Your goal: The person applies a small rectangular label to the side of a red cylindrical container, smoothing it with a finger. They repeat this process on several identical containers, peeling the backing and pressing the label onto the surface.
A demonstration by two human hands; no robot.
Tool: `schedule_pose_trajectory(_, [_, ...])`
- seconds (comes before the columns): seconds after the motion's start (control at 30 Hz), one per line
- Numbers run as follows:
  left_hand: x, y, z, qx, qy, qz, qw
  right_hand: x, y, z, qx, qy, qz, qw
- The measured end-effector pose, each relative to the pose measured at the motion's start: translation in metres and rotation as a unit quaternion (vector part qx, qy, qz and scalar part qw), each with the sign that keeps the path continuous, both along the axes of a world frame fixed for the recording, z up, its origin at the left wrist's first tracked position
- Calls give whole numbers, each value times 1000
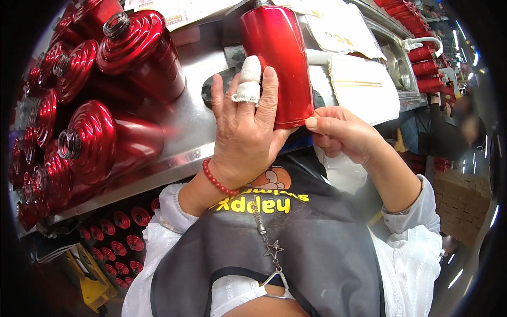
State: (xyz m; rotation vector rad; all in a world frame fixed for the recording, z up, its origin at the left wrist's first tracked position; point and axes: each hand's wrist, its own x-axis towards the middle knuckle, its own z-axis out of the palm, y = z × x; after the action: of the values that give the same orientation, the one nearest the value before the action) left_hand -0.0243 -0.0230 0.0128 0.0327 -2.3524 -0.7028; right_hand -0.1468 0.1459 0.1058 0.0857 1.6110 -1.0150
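Note:
A glossy red glass bottle [282, 63] lies lengthwise in front of me, its neck pointing away and its base toward me. My left hand [245, 124] steadies it from the left, fingers along its side and the thumb under its base. A white cloth finger cover sits on one left finger, and red beads circle that wrist. My right hand [343, 132] is closed in a pinch at the right corner of the base, thumb against the edge. A thin, pale gold line runs along the base rim there. Whether anything else is between the right fingertips is hidden.
Several red bottles [140, 53] with ridged shoulders crowd the metal table [198, 58] at left. A white sheet with gold stripes [364, 87] lies at right, near a metal basin [393, 63]. More red bottles [428, 68] stand beyond. A person [438, 127] is at far right.

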Motion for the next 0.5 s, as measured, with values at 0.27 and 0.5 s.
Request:
schedule_pose_trajectory(0.27, [1,0,-1,3,-6,-3,1000,-5,7,-7,-25,-22,-13,999])
schedule_pose_trajectory(0.5, [0,0,-1,-1,-7,-4,1000,-4,4,-4,-19,-4,3,1000])
